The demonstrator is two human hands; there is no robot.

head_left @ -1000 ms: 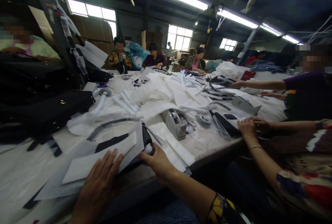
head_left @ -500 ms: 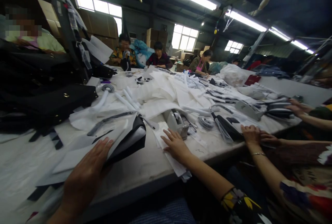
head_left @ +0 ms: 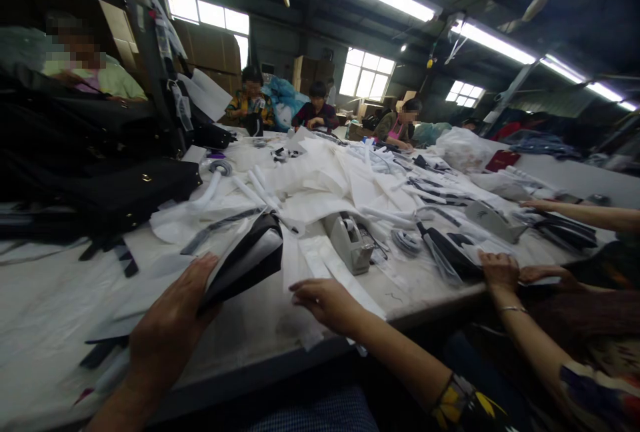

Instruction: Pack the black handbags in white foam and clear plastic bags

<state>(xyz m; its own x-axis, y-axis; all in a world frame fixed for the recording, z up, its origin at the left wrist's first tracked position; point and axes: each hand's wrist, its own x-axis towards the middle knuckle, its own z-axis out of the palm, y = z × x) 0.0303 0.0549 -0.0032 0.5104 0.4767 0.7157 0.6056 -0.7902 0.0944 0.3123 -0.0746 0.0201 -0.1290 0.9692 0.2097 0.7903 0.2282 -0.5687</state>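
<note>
My left hand (head_left: 170, 325) lies flat, fingers stretched, on a sheet of white paper (head_left: 150, 285) that is folded around a black bag piece (head_left: 250, 259) near the table's front edge. The black piece sticks up at the paper's right end, just beyond my fingertips. My right hand (head_left: 327, 302) rests palm down with fingers pointing left on a long white paper strip (head_left: 320, 265), to the right of the black piece. Neither hand grips anything that I can see.
A grey tape dispenser (head_left: 350, 242) stands just behind my right hand. Black handbags (head_left: 125, 192) are piled at the left. Heaps of white paper and black straps (head_left: 340, 179) cover the table's middle. A co-worker's hands (head_left: 500, 269) work at the right edge; other people sit at the far side.
My right hand left the black piece's end, reached toward the tape dispenser, then drew back to the front edge over a paper strip. My left hand stayed pressed on the paper.
</note>
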